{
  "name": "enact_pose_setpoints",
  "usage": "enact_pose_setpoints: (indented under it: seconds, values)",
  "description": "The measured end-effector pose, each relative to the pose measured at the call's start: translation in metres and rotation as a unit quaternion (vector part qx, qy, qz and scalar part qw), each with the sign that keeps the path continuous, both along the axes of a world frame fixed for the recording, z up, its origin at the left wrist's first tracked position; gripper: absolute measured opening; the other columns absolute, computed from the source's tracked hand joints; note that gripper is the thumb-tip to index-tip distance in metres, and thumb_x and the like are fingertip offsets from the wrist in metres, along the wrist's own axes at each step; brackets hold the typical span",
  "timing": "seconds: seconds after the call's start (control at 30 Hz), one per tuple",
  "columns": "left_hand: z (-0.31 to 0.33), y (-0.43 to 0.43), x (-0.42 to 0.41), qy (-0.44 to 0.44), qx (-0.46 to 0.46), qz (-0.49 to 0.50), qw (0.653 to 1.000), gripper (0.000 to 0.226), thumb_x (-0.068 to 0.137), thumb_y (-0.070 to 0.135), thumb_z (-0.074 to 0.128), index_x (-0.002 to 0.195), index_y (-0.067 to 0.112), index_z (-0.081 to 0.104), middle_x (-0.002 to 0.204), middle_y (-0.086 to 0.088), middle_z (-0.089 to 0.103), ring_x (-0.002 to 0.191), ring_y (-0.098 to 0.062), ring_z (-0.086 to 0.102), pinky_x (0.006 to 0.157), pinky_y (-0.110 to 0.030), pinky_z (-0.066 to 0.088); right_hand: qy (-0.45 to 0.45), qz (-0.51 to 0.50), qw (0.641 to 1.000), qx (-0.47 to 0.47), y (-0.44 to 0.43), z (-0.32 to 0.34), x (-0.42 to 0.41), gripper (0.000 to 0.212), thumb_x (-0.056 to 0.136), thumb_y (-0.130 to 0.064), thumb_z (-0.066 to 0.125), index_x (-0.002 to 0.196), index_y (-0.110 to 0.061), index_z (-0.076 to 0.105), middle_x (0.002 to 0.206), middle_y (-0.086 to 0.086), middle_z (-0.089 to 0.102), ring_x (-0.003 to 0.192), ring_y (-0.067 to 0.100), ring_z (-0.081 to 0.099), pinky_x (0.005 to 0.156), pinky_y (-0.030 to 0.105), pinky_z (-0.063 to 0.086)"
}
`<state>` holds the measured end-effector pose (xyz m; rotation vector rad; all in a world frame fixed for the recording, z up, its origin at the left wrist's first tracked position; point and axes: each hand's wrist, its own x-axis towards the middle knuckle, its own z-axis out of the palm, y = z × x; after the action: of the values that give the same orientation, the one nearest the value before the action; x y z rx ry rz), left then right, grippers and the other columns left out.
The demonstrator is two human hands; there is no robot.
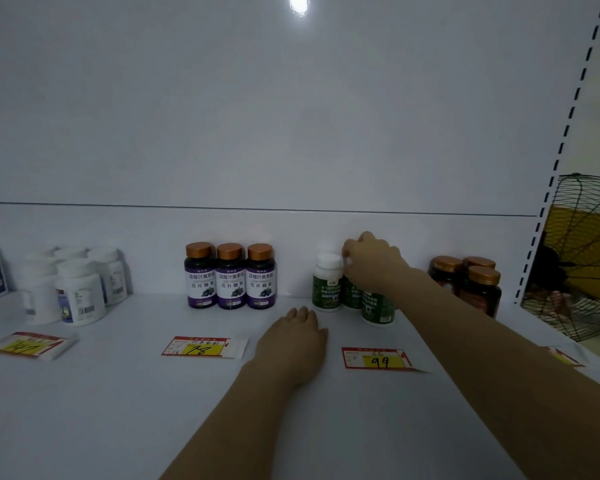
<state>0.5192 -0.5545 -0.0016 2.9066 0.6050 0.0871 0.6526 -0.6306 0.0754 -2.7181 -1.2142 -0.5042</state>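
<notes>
Three green-labelled bottles with white caps stand near the back of the white shelf [118, 393]. The left one [327, 285] stands free. My right hand [374, 261] reaches over the middle green bottle [351, 296], its fingers curled round the white cap. The third green bottle [378, 308] stands in front, partly behind my right wrist. My left hand [293, 344] lies flat on the shelf with straight fingers, just left of the green bottles, holding nothing.
Three purple-labelled bottles with copper caps [231, 277] stand left of centre. Several white bottles [78, 289] sit at far left, dark amber jars [478, 289] at right. Price tags reading 78 [201, 347] and 99 [381, 359] lie on the shelf. A black fan [582, 254] stands beyond the right upright.
</notes>
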Motion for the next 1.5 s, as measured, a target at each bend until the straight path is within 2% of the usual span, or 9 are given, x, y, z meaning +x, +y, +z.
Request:
enact_pose_setpoints:
  seconds: [0.17, 0.33, 0.43, 0.57, 0.7, 0.8, 0.93, 1.13, 1.5]
  values:
    - [0.001, 0.0, -0.002, 0.002, 0.001, -0.002, 1.0, 0.056, 0.103, 0.034, 0.017, 0.151, 0.007, 0.006, 0.159, -0.008, 0.004, 0.147, -0.021, 0.005, 0.118, -0.033, 0.007, 0.013, 0.0, 1.0, 0.001, 0.003, -0.002, 0.001, 0.034, 0.094, -0.021, 0.05, 0.127, -0.013, 0.049, 0.125, 0.013, 0.041, 0.105, 0.029, 0.053, 0.093, 0.037, 0.039]
    - [0.002, -0.003, -0.004, -0.016, -0.014, 0.01, 1.0, 0.055, 0.103, 0.035, 0.021, 0.15, 0.007, 0.013, 0.158, -0.009, 0.012, 0.145, -0.021, 0.013, 0.117, -0.033, 0.013, 0.054, 0.031, 0.989, 0.136, -0.014, 0.027, -0.003, 0.031, 0.095, -0.023, 0.048, 0.125, -0.02, 0.055, 0.127, 0.01, 0.042, 0.112, 0.029, 0.049, 0.098, 0.039, 0.041]
    - [0.009, -0.009, -0.007, -0.095, -0.053, 0.044, 0.993, 0.049, 0.1, 0.035, 0.034, 0.143, 0.011, 0.031, 0.148, -0.007, 0.036, 0.134, -0.022, 0.037, 0.107, -0.032, 0.031, 0.075, 0.063, 0.965, 0.245, -0.03, 0.043, -0.01, 0.03, 0.091, -0.025, 0.057, 0.121, -0.02, 0.06, 0.122, 0.012, 0.049, 0.111, 0.027, 0.051, 0.084, 0.028, 0.04]
    - [0.021, -0.017, -0.011, -0.243, -0.149, 0.022, 0.958, 0.058, 0.087, 0.039, 0.062, 0.138, 0.025, 0.037, 0.139, 0.005, 0.049, 0.121, -0.011, 0.048, 0.089, -0.022, 0.037, 0.147, 0.11, 0.924, 0.336, -0.048, 0.045, -0.027, 0.026, 0.09, -0.029, 0.061, 0.114, -0.022, 0.065, 0.113, 0.002, 0.061, 0.1, 0.016, 0.057, 0.067, 0.016, 0.04]
    - [0.026, -0.017, -0.009, -0.304, -0.273, -0.02, 0.912, 0.055, 0.078, 0.037, 0.073, 0.126, 0.026, 0.049, 0.123, 0.01, 0.061, 0.091, 0.006, 0.051, 0.066, 0.0, 0.031, 0.177, 0.12, 0.931, 0.297, -0.047, 0.027, -0.039, 0.023, 0.086, -0.038, 0.064, 0.104, -0.024, 0.068, 0.102, -0.009, 0.065, 0.089, 0.005, 0.057, 0.065, 0.011, 0.038]
    - [0.026, -0.014, -0.008, -0.306, -0.276, -0.042, 0.91, 0.036, 0.08, 0.032, 0.072, 0.112, 0.026, 0.058, 0.099, 0.014, 0.063, 0.076, 0.014, 0.052, 0.058, 0.0, 0.038, 0.179, 0.125, 0.929, 0.298, -0.045, 0.016, -0.039, 0.022, 0.087, -0.041, 0.062, 0.099, -0.024, 0.068, 0.094, -0.013, 0.064, 0.078, -0.004, 0.054, 0.062, 0.009, 0.036]
    - [0.027, -0.012, -0.007, -0.302, -0.349, -0.068, 0.884, 0.023, 0.078, 0.023, 0.075, 0.093, 0.033, 0.061, 0.09, 0.014, 0.067, 0.083, 0.009, 0.061, 0.073, -0.007, 0.044, 0.233, 0.137, 0.904, 0.33, -0.056, 0.009, -0.034, 0.024, 0.095, -0.036, 0.05, 0.105, -0.025, 0.069, 0.094, -0.012, 0.067, 0.082, 0.0, 0.058, 0.072, 0.016, 0.045]
    - [0.026, -0.013, -0.009, -0.29, -0.371, -0.095, 0.877, 0.025, 0.078, 0.019, 0.075, 0.087, 0.039, 0.063, 0.087, 0.02, 0.068, 0.082, 0.011, 0.063, 0.064, -0.002, 0.044, 0.293, 0.146, 0.878, 0.35, -0.062, -0.002, -0.025, 0.025, 0.094, -0.037, 0.053, 0.109, -0.027, 0.071, 0.102, -0.009, 0.071, 0.098, 0.012, 0.063, 0.093, 0.041, 0.051]
    - [0.025, -0.012, -0.01, -0.294, -0.369, -0.104, 0.875, 0.025, 0.077, 0.02, 0.075, 0.089, 0.037, 0.063, 0.086, 0.021, 0.068, 0.078, 0.013, 0.063, 0.061, 0.001, 0.042, 0.298, 0.166, 0.868, 0.361, -0.059, -0.003, -0.027, 0.023, 0.094, -0.033, 0.053, 0.108, -0.025, 0.071, 0.101, -0.009, 0.07, 0.094, 0.008, 0.062, 0.092, 0.036, 0.051]
